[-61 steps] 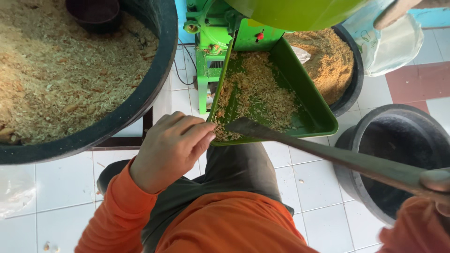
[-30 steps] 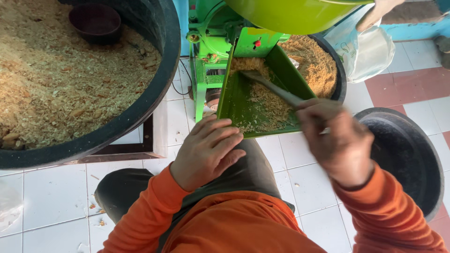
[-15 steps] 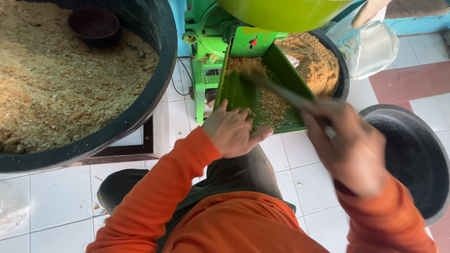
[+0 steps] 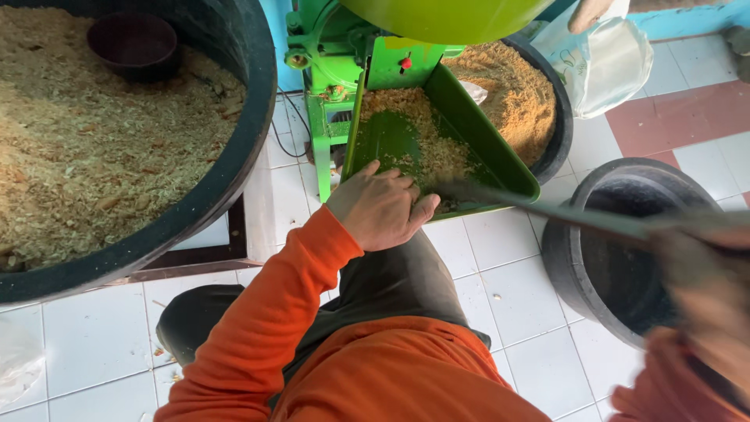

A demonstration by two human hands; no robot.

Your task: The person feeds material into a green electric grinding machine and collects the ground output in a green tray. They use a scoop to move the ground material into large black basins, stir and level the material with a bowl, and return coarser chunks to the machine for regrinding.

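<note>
The person sits on the white tiled floor (image 4: 101, 336) in an orange top and dark trousers. The left hand (image 4: 380, 207) rests on the lower edge of the green tray (image 4: 476, 129), near the middle of the view. Its fingers lie flat and spread on the tray lip. They are loose and hold nothing.

The right hand (image 4: 707, 289) is at four o'clock, very blurred. It is wrapped around the handle end of a long flat metal blade (image 4: 547, 207). The blade runs from that hand toward nine o'clock, and its tip lies at the bottom of the tray, just beside the left hand's fingers.

The tray slopes down from a green machine (image 4: 332, 70) at twelve o'clock. Light brown shredded bits (image 4: 422, 133) lie on the tray, more on the upper part, with some bare green showing on its left side. A round yellow-green bowl (image 4: 445, 14) sits on top of the machine.

A big black tub (image 4: 250, 117) fills the ten o'clock side, full of pale shredded bits, with a small dark bowl (image 4: 133, 43) lying in it. Another black tub (image 4: 558, 109) behind the tray, at one o'clock, holds more brown bits. A dark bucket (image 4: 594, 242) stands at three o'clock, under the blade. A clear plastic bag (image 4: 613, 62) hangs at the two o'clock corner.
</note>
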